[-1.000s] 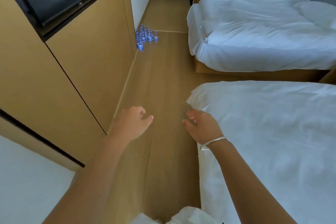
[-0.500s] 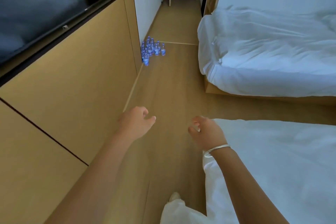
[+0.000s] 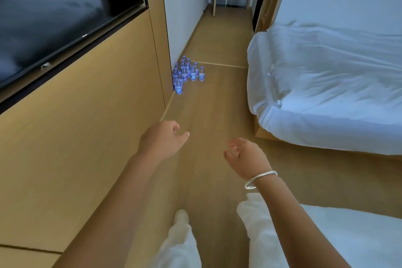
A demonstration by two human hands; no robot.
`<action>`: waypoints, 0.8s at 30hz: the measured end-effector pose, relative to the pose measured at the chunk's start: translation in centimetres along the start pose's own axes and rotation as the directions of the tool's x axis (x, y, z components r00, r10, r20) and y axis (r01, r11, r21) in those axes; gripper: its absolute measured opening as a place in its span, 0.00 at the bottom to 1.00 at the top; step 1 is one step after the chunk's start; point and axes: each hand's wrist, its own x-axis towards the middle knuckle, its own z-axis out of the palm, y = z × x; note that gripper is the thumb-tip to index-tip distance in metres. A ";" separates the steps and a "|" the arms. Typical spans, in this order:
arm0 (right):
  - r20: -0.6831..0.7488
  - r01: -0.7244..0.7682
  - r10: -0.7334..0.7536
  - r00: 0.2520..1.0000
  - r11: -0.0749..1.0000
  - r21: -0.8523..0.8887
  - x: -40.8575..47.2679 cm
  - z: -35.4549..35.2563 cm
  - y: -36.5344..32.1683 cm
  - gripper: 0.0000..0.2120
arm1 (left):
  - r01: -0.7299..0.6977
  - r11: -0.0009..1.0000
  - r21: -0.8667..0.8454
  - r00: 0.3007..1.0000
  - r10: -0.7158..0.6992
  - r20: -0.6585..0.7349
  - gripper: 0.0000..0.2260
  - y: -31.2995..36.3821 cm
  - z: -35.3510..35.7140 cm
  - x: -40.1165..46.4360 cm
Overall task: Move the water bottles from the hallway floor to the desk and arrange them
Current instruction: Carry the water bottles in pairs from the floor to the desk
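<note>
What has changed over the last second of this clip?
The person has walked up the hallway: the water bottles look nearer, and the near bed has slid back. Left hand and right hand stay loosely curled, holding nothing. The bottles stand untouched by the wall.

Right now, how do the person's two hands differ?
The right hand wears a silver bangle at the wrist; the left hand has a bare wrist. The left hand is nearer the wooden wall panel, the right nearer the bed. Both hang loosely curled and hold nothing.
</note>
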 end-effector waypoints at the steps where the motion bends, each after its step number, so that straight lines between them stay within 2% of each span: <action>1: 0.000 0.003 -0.003 1.000 1.000 -0.001 1.8 0.0 -0.1 0.17 | -0.004 1.000 -0.002 1.000 0.004 -0.009 0.17 0.0 -0.1 2.0; 11: -0.021 0.017 -0.017 1.000 0.999 -0.029 23.6 -1.3 -4.1 0.17 | -0.057 0.998 0.004 0.998 0.057 0.006 0.17 1.2 -3.1 24.7; 16: -0.017 0.000 0.000 1.000 1.000 0.029 32.9 -0.8 -5.9 0.17 | -0.058 0.997 -0.043 0.998 0.060 0.033 0.16 1.3 -4.2 34.2; 24: 0.013 -0.068 0.067 0.998 0.995 0.068 45.9 0.0 -4.6 0.17 | -0.026 0.999 -0.035 0.997 0.029 0.072 0.16 1.3 -2.2 47.4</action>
